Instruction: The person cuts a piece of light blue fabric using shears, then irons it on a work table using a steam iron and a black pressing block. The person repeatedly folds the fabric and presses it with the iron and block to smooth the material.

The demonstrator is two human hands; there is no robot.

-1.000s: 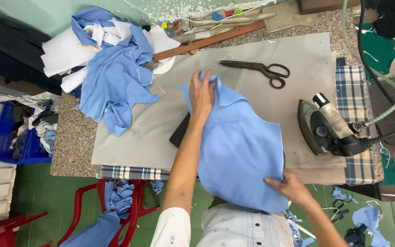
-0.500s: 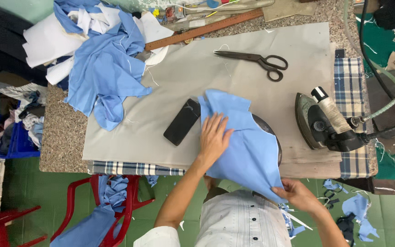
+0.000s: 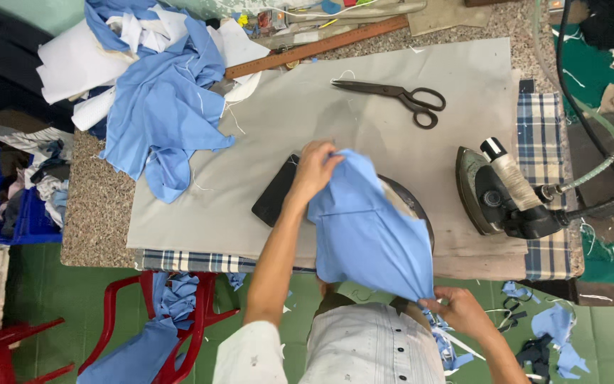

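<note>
Blue fabric piece (image 3: 367, 227), head view: being held taut over the near edge of the grey pressing cloth (image 3: 364, 114), beside a black phone (image 3: 273, 193). Left hand (image 3: 314, 167) pinching upper corner, right hand (image 3: 463, 313) gripping lower corner; arms spread diagonally. Advisable: keeping tension even, clear of iron (image 3: 506, 192).

Scissors (image 3: 396, 97), iron (image 3: 506, 192), wooden ruler (image 3: 318, 47), possibly a phone (image 3: 273, 192).

Iron (image 3: 506, 195) blocks right — left cloth (image 3: 250, 135) bare.
</note>
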